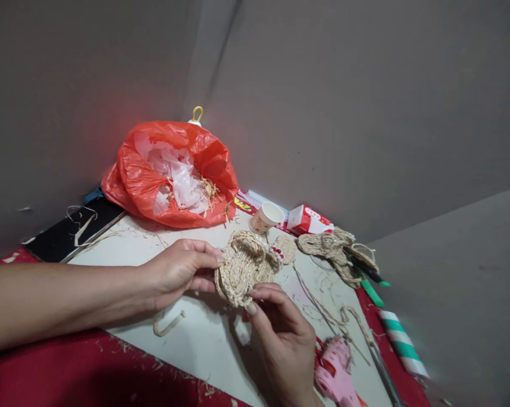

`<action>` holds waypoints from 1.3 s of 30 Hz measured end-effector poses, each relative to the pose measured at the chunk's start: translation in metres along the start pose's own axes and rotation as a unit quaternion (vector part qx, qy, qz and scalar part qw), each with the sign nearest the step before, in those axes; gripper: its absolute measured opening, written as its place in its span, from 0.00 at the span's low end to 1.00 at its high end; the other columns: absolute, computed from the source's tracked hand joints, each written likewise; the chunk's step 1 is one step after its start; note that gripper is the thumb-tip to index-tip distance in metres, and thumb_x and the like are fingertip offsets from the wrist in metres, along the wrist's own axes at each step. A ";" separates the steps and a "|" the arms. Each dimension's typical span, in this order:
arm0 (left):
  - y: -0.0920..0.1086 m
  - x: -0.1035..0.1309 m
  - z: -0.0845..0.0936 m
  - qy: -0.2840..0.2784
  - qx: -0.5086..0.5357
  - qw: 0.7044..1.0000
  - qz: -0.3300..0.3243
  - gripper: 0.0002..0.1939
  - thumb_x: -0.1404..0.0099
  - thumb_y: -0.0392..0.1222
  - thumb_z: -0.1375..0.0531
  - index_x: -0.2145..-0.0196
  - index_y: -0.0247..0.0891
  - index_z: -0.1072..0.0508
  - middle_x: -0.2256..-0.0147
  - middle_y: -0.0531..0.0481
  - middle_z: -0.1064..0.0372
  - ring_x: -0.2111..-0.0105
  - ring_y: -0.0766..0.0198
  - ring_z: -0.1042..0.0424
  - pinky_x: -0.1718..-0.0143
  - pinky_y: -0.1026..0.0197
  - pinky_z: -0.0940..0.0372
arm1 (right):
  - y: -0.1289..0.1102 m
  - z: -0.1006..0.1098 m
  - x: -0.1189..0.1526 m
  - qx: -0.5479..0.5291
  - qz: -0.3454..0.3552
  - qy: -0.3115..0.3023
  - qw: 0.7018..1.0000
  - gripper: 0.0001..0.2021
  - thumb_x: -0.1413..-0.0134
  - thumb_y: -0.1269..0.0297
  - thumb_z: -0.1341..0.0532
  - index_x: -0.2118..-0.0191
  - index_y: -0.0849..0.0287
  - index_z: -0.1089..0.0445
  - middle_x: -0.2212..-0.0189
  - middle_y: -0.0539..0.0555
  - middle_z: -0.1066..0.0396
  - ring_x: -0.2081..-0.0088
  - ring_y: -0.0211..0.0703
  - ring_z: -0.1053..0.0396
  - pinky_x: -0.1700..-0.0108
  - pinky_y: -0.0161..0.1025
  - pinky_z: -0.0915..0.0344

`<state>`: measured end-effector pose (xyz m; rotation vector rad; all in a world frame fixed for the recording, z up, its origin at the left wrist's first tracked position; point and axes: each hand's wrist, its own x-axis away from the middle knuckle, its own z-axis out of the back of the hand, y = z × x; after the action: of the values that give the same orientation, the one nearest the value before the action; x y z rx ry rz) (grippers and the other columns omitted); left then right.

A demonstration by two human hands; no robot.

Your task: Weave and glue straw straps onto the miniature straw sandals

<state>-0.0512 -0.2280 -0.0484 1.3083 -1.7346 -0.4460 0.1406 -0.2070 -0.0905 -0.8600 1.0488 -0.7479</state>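
A small braided-straw slipper (240, 271), with clear and red beads at its far right side, is held above the white board (187, 345). My left hand (178, 271) pinches its left edge between thumb and fingers. At its lower edge my right hand (284, 339) closes thumb and forefinger on the straw; the fingertips partly cover that edge. A pink glue gun (335, 370) lies just right of my right hand. Behind the slipper is a flat oval straw piece (285, 249).
At the back stands a red plastic bag (132, 169) with straw scraps. A paper cup (267, 217), a red-and-white box (308, 220) and more braided-straw pieces (335, 249) line the right. A black tablet-like slab (60, 237) lies left. Grey walls (323, 113) enclose the corner.
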 end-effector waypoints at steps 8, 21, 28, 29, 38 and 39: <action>-0.003 0.003 0.000 0.016 0.011 1.000 0.008 0.02 0.45 0.31 0.38 0.72 0.32 0.29 0.73 0.48 0.28 0.74 0.64 0.28 0.65 0.55 0.31 | 0.008 0.000 0.003 -0.085 -0.148 0.006 0.985 0.04 0.48 0.64 0.34 0.66 0.55 0.29 0.70 0.50 0.30 0.71 0.39 0.33 0.70 0.34 0.34; -0.002 0.007 -0.003 -0.002 0.008 1.000 -0.005 0.03 0.44 0.33 0.38 0.72 0.31 0.30 0.74 0.47 0.27 0.74 0.65 0.28 0.68 0.59 0.30 | 0.003 -0.003 0.005 -0.023 -0.062 0.010 0.998 0.02 0.44 0.65 0.38 0.64 0.54 0.30 0.71 0.49 0.30 0.72 0.37 0.32 0.71 0.30 0.34; -0.001 0.009 -0.003 -0.002 0.004 1.000 -0.004 0.01 0.42 0.32 0.40 0.72 0.31 0.30 0.74 0.49 0.29 0.75 0.67 0.29 0.68 0.60 0.30 | 0.005 -0.002 0.009 0.002 -0.003 0.002 1.000 0.04 0.43 0.69 0.40 0.62 0.53 0.31 0.69 0.50 0.30 0.70 0.37 0.31 0.70 0.30 0.34; -0.001 0.008 -0.003 -0.001 0.003 1.000 -0.001 0.02 0.42 0.32 0.40 0.72 0.31 0.30 0.74 0.49 0.29 0.75 0.67 0.29 0.68 0.60 0.30 | 0.006 -0.002 0.009 0.009 0.007 -0.005 1.000 0.06 0.43 0.70 0.40 0.61 0.53 0.31 0.68 0.50 0.30 0.68 0.38 0.31 0.68 0.30 0.34; -0.002 0.010 -0.004 0.008 -0.002 1.000 -0.011 0.02 0.41 0.31 0.41 0.72 0.31 0.31 0.74 0.51 0.31 0.76 0.69 0.31 0.69 0.61 0.31 | 0.012 0.000 0.011 0.040 0.081 -0.041 0.995 0.12 0.44 0.75 0.41 0.55 0.52 0.33 0.64 0.52 0.33 0.61 0.40 0.34 0.59 0.35 0.36; -0.002 0.010 -0.004 0.006 -0.002 1.000 -0.014 0.02 0.41 0.31 0.41 0.72 0.31 0.31 0.74 0.51 0.31 0.76 0.69 0.31 0.69 0.62 0.31 | 0.009 0.000 0.012 0.041 0.061 -0.036 0.997 0.12 0.43 0.73 0.42 0.55 0.52 0.33 0.63 0.52 0.32 0.61 0.40 0.33 0.60 0.35 0.35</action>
<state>-0.0470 -0.2373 -0.0431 1.3321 -1.7063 -0.4555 0.1459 -0.2125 -0.1035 -0.7413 0.9910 -0.6481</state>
